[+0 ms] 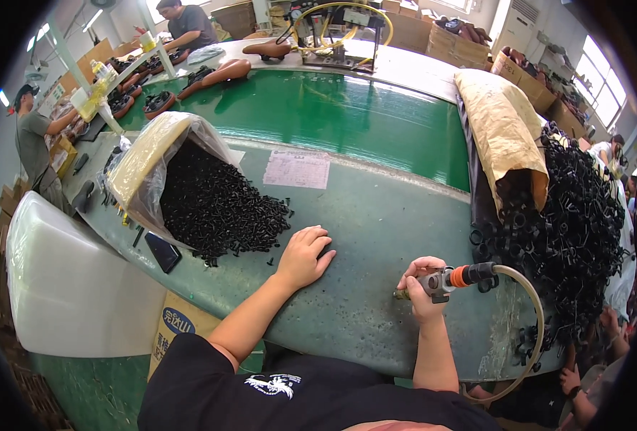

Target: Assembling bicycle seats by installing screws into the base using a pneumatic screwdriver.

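Note:
My left hand (306, 256) lies on the worn grey-green tabletop (361, 316), fingers together but stretched out, nothing in it. Just beyond and left of it spreads a heap of small black screws (221, 205), spilling from a plastic-lined carton (137, 169) tipped on its side. In my right hand (424, 298) is a grey air screwdriver (439, 281), its tip pointing left. An orange and black fitting (471, 274) joins it to a beige hose (541, 316). Part of the tool is hidden by my fingers.
Right of my hands, black clip-like parts (584, 237) pile up beside an open paper sack (501, 129). A printed sheet (297, 169) and a dark phone (163, 251) lie on the table. Beyond runs a green belt (333, 115) with brown bicycle saddles (218, 75). Other people work nearby.

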The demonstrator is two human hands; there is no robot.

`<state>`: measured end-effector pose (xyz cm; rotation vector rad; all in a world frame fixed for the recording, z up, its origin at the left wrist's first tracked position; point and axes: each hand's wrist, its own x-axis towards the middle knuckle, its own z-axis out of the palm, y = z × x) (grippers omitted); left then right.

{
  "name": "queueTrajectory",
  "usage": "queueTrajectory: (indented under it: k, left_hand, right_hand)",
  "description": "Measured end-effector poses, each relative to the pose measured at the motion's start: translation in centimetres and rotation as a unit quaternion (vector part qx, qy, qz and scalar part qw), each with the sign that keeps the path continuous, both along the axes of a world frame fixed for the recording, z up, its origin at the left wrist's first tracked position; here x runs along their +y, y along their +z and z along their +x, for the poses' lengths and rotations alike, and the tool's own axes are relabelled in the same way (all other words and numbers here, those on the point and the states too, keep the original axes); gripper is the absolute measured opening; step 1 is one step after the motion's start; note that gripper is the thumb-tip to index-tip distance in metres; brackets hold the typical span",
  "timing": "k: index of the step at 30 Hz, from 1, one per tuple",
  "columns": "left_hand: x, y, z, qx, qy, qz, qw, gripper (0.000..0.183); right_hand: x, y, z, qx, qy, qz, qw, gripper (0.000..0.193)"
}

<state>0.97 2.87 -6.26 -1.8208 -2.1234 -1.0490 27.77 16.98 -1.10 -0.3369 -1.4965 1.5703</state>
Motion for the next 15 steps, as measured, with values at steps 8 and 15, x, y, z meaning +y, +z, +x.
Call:
queueTrajectory:
  k: [8,15]
  left_hand:
    - [0.7,14.6,1.4,0.043,-0.077,0.216,0.972,0.04]
    - [-0.6,31.8,0.8,0.199,-0.317,0.462,0.804,0.058]
  right_hand:
    - [0.1,-0.1,0.2,-0.002,-0.007,-0.01,1.0,0.037]
    - [-0.1,-0.9,1.3,0.003,0.009,-0.02,1.0,0.036]
